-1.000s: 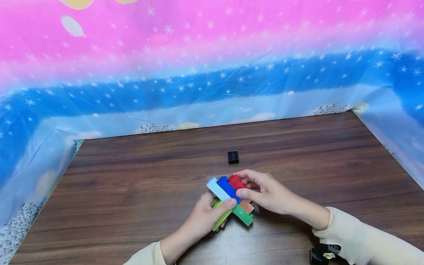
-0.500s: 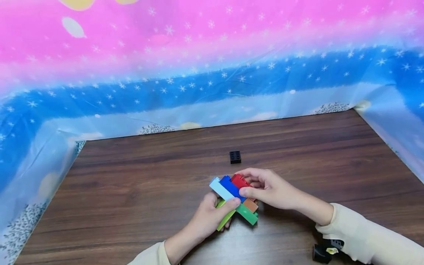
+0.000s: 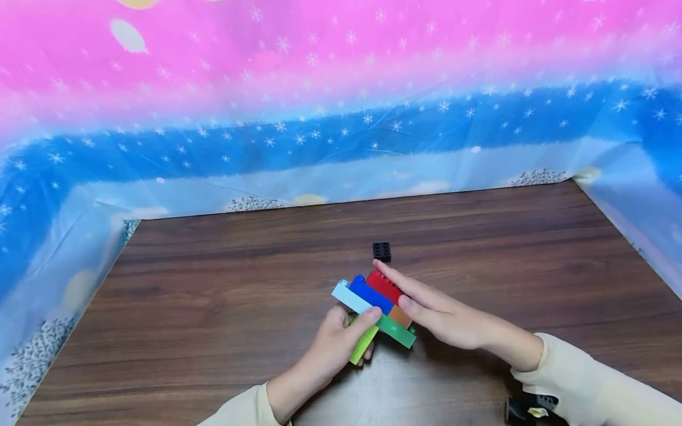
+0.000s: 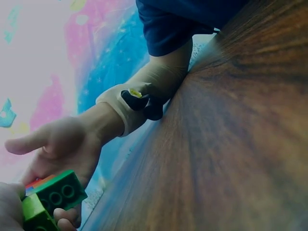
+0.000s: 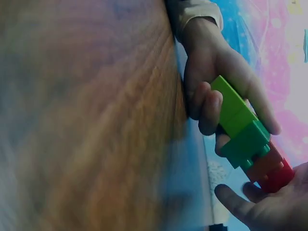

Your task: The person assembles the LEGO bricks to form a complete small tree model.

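Note:
My left hand (image 3: 331,340) grips a cluster of joined toy building bricks above the table, its thumb lying over the front. In it are a light blue brick (image 3: 350,297), a blue brick (image 3: 371,294), a red brick (image 3: 381,286), an orange brick (image 3: 401,317), a green brick (image 3: 396,332) and a lime brick (image 3: 364,346). Extended fingers of my right hand (image 3: 455,316) lie along the red brick's outer side, thumb near its right end. The right wrist view shows left fingers curled round the lime brick (image 5: 235,108). Hollow undersides of the green brick (image 4: 62,193) face the left wrist camera.
A black brick (image 3: 381,251) stands on the brown wooden table (image 3: 240,266), just beyond my right fingertips. Patterned pink and blue cloth (image 3: 319,130) hangs round the table's back and sides. A black device (image 3: 522,409) is at the right sleeve.
My right hand has loosened its hold on the red and blue bricks; its fingers have straightened along the red brick's side. The left hand still holds the cluster.

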The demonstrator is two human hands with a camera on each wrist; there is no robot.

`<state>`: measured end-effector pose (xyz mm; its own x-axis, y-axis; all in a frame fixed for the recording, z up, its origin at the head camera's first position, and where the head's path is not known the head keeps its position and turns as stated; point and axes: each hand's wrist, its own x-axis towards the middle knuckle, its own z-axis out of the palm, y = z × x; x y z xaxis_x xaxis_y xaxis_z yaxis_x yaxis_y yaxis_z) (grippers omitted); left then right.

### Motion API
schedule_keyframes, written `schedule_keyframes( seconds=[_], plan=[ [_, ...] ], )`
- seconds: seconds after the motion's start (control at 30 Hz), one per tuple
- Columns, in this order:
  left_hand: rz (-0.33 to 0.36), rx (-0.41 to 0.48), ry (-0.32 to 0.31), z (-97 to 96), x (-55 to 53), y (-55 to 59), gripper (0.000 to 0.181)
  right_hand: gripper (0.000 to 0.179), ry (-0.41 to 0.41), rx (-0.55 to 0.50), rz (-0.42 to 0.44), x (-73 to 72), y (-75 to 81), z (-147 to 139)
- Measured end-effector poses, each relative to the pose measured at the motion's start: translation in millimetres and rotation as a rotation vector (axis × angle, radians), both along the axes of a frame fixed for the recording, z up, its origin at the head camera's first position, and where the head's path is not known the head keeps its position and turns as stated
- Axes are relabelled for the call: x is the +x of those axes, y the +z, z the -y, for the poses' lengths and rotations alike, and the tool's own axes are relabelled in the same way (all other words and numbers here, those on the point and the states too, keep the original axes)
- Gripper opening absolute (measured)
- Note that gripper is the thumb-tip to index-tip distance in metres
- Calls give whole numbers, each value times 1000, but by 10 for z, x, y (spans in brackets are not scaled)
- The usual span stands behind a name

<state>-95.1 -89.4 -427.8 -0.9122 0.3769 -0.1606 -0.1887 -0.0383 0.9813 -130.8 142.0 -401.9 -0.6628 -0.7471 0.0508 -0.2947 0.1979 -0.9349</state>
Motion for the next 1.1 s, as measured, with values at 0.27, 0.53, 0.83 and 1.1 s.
schedule_keyframes(
  seconds=[0.27,0.53,0.83,1.1],
  plan=[
    [-60,-18,-4,20,-19,-3,36,74,42,-7,-80,56,-27,55],
    [-30,-24,-32,-7,-55,-18,38,80,63,24,-33,68,-10,-40],
    [31,-13,48,-4,-44,-18,40,71,-207,225,-454,-192,271,-91],
    [48,19,65,-5,-55,-10,47,64,-239,333,-452,-723,123,-35]
  ],
)
